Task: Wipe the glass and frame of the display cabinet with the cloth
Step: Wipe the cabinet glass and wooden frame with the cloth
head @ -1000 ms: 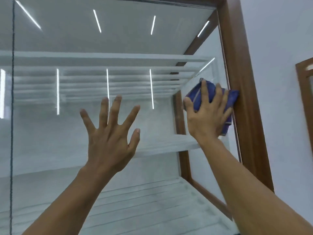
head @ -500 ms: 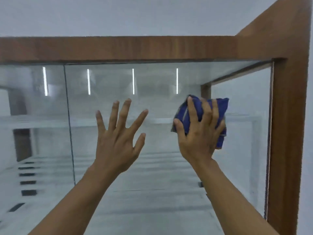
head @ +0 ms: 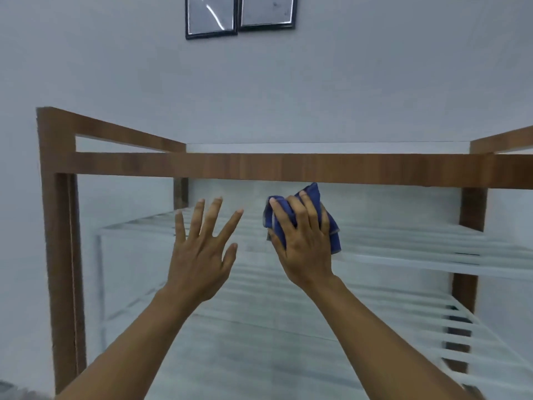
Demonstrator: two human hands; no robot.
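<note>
The display cabinet has a brown wooden frame [head: 259, 167] and a front glass pane [head: 389, 220] with white slatted shelves behind it. My right hand [head: 305, 243] presses a bunched blue cloth [head: 313, 197] flat against the glass just under the top rail, fingers spread over the cloth. To its left, my left hand [head: 202, 255] is raised with fingers spread and straight, at or just in front of the glass, holding nothing.
The frame's left post [head: 62, 269] and right post [head: 470, 212] bound the pane. Two dark picture frames [head: 239, 14] hang on the grey wall above the cabinet.
My right hand has slid the cloth left along the glass, away from the right post, and up to just under the top rail. My view has tilted up and shifted left.
</note>
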